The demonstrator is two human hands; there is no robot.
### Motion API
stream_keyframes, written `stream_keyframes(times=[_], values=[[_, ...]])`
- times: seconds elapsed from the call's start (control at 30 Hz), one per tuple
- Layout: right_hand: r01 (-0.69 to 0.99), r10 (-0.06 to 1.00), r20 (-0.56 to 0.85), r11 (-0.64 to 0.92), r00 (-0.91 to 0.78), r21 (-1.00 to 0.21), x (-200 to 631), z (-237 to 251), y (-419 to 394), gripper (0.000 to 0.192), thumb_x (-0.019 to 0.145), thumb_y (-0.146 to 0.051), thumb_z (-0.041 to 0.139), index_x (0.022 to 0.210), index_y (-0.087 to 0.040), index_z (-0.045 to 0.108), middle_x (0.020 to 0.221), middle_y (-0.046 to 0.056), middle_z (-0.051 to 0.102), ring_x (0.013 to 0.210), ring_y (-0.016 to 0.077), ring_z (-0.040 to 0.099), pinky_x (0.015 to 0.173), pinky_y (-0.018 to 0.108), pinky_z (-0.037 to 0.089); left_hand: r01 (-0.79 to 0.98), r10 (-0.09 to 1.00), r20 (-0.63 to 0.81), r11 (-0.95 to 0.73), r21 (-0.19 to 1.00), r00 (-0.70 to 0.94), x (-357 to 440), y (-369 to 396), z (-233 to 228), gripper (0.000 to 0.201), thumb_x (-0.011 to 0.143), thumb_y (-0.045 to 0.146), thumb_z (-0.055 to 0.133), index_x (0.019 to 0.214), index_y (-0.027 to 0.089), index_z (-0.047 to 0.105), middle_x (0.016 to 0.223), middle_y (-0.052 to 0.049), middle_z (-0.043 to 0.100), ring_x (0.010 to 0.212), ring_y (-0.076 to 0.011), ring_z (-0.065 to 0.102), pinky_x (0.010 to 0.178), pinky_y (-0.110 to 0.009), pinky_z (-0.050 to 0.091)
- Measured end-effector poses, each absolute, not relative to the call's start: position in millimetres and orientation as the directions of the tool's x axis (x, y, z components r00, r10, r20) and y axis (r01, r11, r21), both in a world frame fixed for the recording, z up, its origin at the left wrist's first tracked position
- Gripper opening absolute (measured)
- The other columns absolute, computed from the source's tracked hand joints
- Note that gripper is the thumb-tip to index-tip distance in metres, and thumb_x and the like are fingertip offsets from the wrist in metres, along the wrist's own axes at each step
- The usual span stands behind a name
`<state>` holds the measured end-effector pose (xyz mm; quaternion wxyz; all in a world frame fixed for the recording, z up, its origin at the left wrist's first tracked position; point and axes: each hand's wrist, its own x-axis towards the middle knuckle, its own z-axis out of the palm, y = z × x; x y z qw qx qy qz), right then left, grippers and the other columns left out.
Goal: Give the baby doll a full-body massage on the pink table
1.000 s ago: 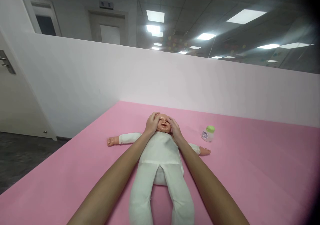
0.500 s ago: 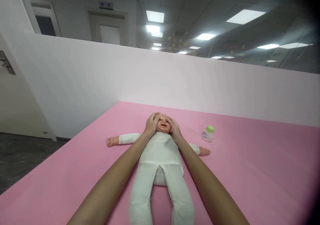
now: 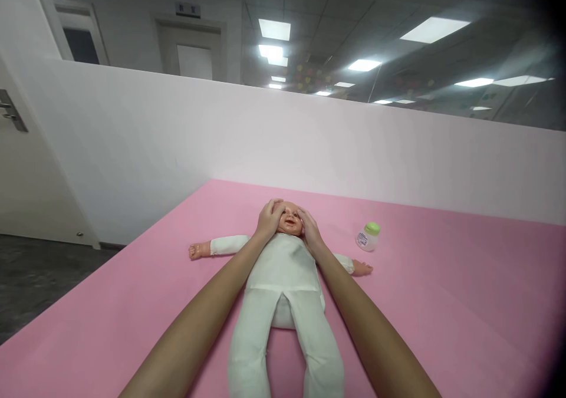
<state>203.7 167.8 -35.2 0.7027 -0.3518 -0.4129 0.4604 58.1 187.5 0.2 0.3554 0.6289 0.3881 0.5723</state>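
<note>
A baby doll in a white suit lies on its back on the pink mat, arms spread and legs pointing toward me. My left hand cups the left side of the doll's head, fingers over the forehead. On the other side of the head, my right hand presses the cheek. Between the two hands the doll's face shows.
A small white bottle with a green cap stands on the mat to the right of the doll. A white partition wall runs behind the mat. The mat's left edge drops to a dark floor.
</note>
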Motion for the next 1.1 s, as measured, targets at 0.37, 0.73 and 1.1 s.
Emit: stream_keyframes(times=[0.37, 0.73, 1.1], values=[[-0.343, 0.928, 0.263, 0.345, 0.263, -0.874, 204.0, -36.0, 169.4, 0.038, 0.075, -0.05, 0.075, 0.106, -0.027, 0.074, 0.11, 0.001, 0.077, 0.112, 0.0246, 0.068, 0.092, 0.036, 0.057, 0.077, 0.898, 0.439, -0.441, 0.894, 0.043, 58.1, 186.6, 1.2, 0.026, 0.091, 0.033, 0.057, 0.112, 0.023, 0.069, 0.121, -0.006, 0.072, 0.116, -0.0222, 0.065, 0.102, -0.033, 0.048], [-0.352, 0.933, 0.256, 0.335, 0.252, -0.874, 202.9, -33.4, 166.8, 0.038, 0.076, -0.05, 0.075, 0.106, -0.026, 0.074, 0.108, 0.001, 0.077, 0.11, 0.024, 0.068, 0.092, 0.036, 0.057, 0.077, 0.9, 0.434, -0.436, 0.897, 0.04, 58.0, 187.1, 1.0, 0.026, 0.092, 0.03, 0.052, 0.111, 0.023, 0.069, 0.122, -0.006, 0.071, 0.117, -0.0226, 0.064, 0.103, -0.035, 0.047], [-0.356, 0.936, 0.239, 0.323, 0.26, -0.877, 203.3, -34.9, 168.7, 0.038, 0.076, -0.049, 0.074, 0.107, -0.027, 0.073, 0.109, 0.0, 0.076, 0.11, 0.0229, 0.068, 0.091, 0.035, 0.057, 0.076, 0.9, 0.434, -0.437, 0.896, 0.047, 57.8, 187.3, 0.6, 0.027, 0.092, 0.033, 0.054, 0.112, 0.023, 0.069, 0.122, -0.006, 0.071, 0.118, -0.0226, 0.063, 0.102, -0.034, 0.047]])
